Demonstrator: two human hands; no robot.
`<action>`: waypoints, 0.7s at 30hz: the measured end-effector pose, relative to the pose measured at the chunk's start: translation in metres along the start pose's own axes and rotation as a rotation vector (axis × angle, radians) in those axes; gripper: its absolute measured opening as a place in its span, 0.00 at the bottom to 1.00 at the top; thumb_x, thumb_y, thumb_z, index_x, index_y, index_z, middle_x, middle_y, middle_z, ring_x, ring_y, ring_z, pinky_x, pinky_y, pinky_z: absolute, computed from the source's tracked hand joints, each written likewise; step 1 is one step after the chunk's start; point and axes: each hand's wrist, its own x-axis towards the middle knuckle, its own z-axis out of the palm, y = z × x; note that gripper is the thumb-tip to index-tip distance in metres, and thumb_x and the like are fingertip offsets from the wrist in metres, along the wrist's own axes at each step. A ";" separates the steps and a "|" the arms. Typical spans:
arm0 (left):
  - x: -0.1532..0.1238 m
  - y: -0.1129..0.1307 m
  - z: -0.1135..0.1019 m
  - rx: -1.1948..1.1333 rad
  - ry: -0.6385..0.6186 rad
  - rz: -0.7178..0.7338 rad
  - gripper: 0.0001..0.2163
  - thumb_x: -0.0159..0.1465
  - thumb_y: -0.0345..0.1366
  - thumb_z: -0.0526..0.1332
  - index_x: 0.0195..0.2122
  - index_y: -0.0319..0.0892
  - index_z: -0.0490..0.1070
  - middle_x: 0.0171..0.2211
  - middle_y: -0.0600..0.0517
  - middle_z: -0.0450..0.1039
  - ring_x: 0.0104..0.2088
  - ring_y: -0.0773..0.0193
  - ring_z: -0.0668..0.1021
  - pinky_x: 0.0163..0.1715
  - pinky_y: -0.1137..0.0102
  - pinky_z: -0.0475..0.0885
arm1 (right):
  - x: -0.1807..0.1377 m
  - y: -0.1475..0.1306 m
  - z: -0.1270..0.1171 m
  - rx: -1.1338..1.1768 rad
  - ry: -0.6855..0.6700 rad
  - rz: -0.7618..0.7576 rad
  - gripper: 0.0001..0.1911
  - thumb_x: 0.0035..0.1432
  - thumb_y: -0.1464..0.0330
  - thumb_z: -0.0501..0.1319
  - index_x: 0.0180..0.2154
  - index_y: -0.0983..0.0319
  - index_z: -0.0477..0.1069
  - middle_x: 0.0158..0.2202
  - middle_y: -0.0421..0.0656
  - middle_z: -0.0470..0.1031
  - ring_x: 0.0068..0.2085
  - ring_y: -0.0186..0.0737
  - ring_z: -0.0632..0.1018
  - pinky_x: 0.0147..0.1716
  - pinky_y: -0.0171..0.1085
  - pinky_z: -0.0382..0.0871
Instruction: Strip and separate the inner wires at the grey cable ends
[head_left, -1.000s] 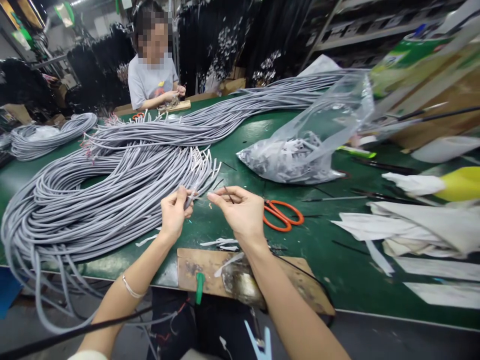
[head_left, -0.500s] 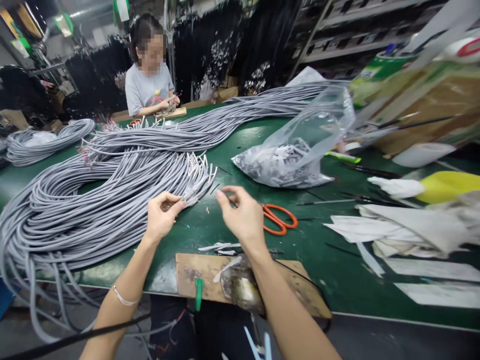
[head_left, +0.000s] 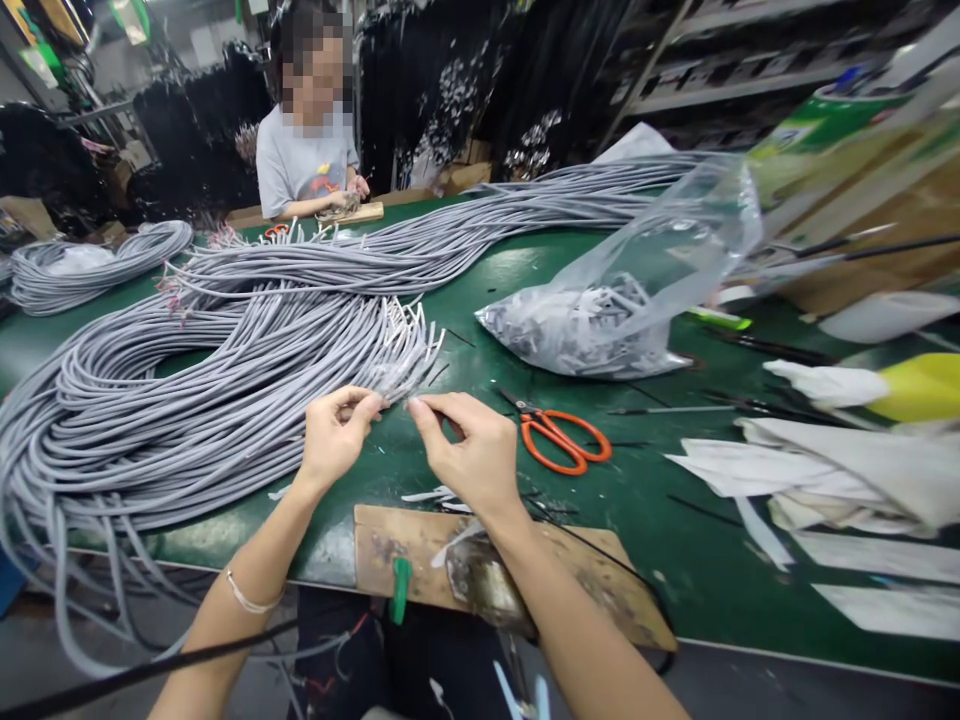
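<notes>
Many grey cables [head_left: 247, 400] lie in a thick looped bundle on the green table, their stripped white ends fanned out near the middle. At those ends my left hand [head_left: 337, 435] is closed in a pinch; what it holds is too small to make out. Just to its right, my right hand [head_left: 476, 445] also pinches, thumb against finger, with its fingertips almost meeting the left ones. Anything between them is unclear. Orange-handled scissors [head_left: 562, 440] lie beside my right hand. Below it is a wooden board [head_left: 390, 550] with a metal piece [head_left: 484, 580] on it, partly covered by my forearm.
A clear plastic bag [head_left: 577, 320] of grey and white scraps stands beyond the scissors. White strips [head_left: 832, 480] lie at the right, near a yellow item [head_left: 919, 388]. Across the table [head_left: 637, 540] a co-worker [head_left: 307, 160] handles small parts.
My right hand has moved left, bringing its fingertips up to the left hand's. The left hand has shifted slightly right. The view has tilted a little.
</notes>
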 end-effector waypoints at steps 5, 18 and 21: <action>0.000 0.000 0.002 -0.044 -0.026 -0.050 0.19 0.49 0.50 0.64 0.24 0.35 0.72 0.16 0.56 0.64 0.12 0.79 0.58 0.12 0.77 0.50 | -0.001 -0.002 -0.002 -0.104 0.064 -0.086 0.15 0.58 0.65 0.53 0.24 0.61 0.73 0.19 0.41 0.71 0.22 0.34 0.70 0.26 0.33 0.62; -0.003 -0.001 0.007 0.097 -0.083 0.007 0.12 0.52 0.43 0.63 0.24 0.37 0.73 0.18 0.54 0.68 0.17 0.72 0.66 0.18 0.75 0.59 | -0.003 0.006 0.004 -0.187 0.003 -0.051 0.16 0.59 0.65 0.51 0.25 0.62 0.73 0.21 0.42 0.74 0.24 0.35 0.71 0.26 0.33 0.58; -0.009 0.001 0.009 0.167 -0.219 0.103 0.09 0.53 0.39 0.62 0.24 0.38 0.73 0.21 0.52 0.70 0.21 0.70 0.68 0.21 0.74 0.62 | -0.002 0.014 0.006 -0.171 0.003 0.070 0.17 0.59 0.64 0.50 0.24 0.62 0.72 0.20 0.42 0.73 0.20 0.34 0.69 0.23 0.33 0.56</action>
